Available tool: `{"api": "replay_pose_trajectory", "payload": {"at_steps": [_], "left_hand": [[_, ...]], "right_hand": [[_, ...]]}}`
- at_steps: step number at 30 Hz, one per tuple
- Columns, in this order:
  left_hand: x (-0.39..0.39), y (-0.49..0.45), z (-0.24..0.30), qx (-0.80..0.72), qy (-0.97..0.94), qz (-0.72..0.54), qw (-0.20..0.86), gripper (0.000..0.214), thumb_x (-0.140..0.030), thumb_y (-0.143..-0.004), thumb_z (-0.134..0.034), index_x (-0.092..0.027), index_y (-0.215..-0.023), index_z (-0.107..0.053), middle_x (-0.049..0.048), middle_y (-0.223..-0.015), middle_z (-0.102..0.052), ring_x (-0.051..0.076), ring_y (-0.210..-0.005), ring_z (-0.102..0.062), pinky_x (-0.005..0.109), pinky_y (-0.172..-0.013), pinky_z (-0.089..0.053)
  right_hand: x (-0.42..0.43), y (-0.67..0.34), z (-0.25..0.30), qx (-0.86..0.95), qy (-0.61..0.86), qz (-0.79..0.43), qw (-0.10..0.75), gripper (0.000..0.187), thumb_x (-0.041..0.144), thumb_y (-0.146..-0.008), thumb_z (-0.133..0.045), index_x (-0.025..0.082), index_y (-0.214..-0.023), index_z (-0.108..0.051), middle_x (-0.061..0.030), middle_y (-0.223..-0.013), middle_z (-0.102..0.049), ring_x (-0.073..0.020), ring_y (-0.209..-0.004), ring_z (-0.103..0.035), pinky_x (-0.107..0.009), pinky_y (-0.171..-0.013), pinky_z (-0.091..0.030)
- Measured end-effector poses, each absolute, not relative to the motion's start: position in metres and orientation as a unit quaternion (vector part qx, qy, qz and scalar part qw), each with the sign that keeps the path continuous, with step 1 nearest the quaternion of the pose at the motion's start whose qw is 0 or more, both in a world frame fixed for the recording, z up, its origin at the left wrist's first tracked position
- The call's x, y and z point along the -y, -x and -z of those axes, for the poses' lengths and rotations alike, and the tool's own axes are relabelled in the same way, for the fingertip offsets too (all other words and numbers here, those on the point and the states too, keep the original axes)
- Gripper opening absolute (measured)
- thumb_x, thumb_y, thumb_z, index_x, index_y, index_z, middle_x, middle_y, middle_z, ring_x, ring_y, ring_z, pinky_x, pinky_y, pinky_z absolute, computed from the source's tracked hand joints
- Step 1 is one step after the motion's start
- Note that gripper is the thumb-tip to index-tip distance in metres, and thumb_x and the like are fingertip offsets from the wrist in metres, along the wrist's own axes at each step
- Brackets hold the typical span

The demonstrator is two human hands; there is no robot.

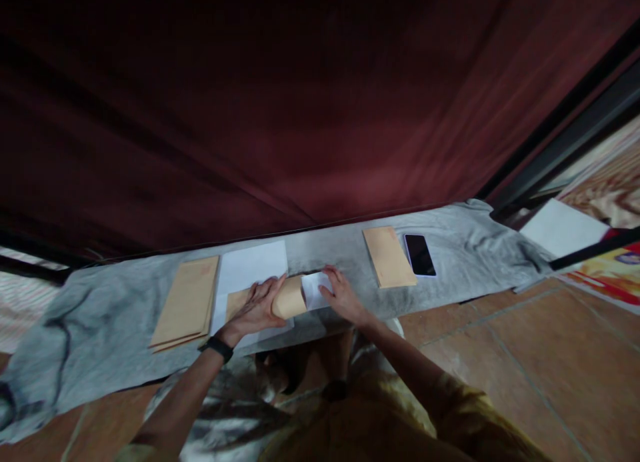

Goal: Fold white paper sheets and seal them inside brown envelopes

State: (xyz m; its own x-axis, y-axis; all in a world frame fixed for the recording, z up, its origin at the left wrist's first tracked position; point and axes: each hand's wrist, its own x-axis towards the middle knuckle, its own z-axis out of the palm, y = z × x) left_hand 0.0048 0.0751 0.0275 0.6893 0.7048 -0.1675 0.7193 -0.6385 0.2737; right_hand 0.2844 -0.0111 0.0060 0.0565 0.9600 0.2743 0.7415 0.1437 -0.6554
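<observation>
Head view now: resting the left hand [260,307] across a brown envelope [290,298], with grip spread apart, partly over a white sheet [255,257] on the tabletop [327,249]. Touching white paper [313,291] at the envelope's mouth with the right hand [346,299]! Pinching or merely resting? Cannot tell. Spotting a phone [420,255] beside another envelope [389,257], over right.

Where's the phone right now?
In the head view, the phone lies toward the right end of the grey cloth, just right of a brown envelope.
</observation>
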Motion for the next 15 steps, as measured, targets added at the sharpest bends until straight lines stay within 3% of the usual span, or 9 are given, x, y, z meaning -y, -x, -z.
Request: {"api": "replay_pose_trajectory", "payload": {"at_steps": [3, 6, 9, 15], "left_hand": [[-0.075, -0.004, -0.025, -0.39, -0.908, 0.011, 0.154, 0.127, -0.053, -0.063, -0.081, -0.026, -0.161, -0.005, 0.0172, -0.157, -0.037, 0.037, -0.146, -0.033, 0.057, -0.121, -0.013], [-0.075, -0.003, -0.024, -0.384, -0.911, 0.004, 0.149, 0.127, -0.053, -0.063, -0.081, -0.026, -0.161, -0.006, 0.0168, -0.155, -0.039, 0.037, -0.145, -0.035, 0.056, -0.121, -0.015], [-0.075, -0.003, -0.024, -0.385, -0.912, 0.005, 0.143, 0.126, -0.053, -0.064, -0.081, -0.026, -0.161, -0.005, 0.0171, -0.156, -0.038, 0.037, -0.145, -0.036, 0.057, -0.121, -0.016], [-0.073, -0.004, -0.022, -0.383, -0.914, 0.01, 0.133, 0.126, -0.05, -0.063, -0.081, -0.025, -0.161, -0.006, 0.0187, -0.156, -0.037, 0.039, -0.146, -0.033, 0.058, -0.12, -0.015]], "right_hand": [[0.001, -0.288, -0.002, 0.559, 0.715, -0.215, 0.361, 0.036, 0.021, -0.095, -0.049, 0.021, -0.129, -0.061, -0.01, -0.119, -0.07, -0.0228, -0.109, -0.065, -0.037, -0.095, -0.051], [-0.008, -0.287, -0.006, 0.527, 0.74, -0.29, 0.301, 0.026, 0.018, -0.094, -0.05, 0.022, -0.108, -0.071, -0.0043, -0.096, -0.075, -0.0189, -0.087, -0.069, -0.027, -0.078, -0.051], [-0.009, -0.279, -0.009, 0.518, 0.761, -0.293, 0.258, 0.021, 0.018, -0.094, -0.053, 0.02, -0.098, -0.073, -0.0048, -0.093, -0.076, -0.018, -0.085, -0.069, -0.023, -0.074, -0.047], [-0.005, -0.253, -0.009, 0.53, 0.751, -0.301, 0.255, 0.018, 0.024, -0.094, -0.058, 0.023, -0.098, -0.076, -0.003, -0.094, -0.077, -0.0164, -0.084, -0.07, -0.021, -0.072, -0.046]]}}
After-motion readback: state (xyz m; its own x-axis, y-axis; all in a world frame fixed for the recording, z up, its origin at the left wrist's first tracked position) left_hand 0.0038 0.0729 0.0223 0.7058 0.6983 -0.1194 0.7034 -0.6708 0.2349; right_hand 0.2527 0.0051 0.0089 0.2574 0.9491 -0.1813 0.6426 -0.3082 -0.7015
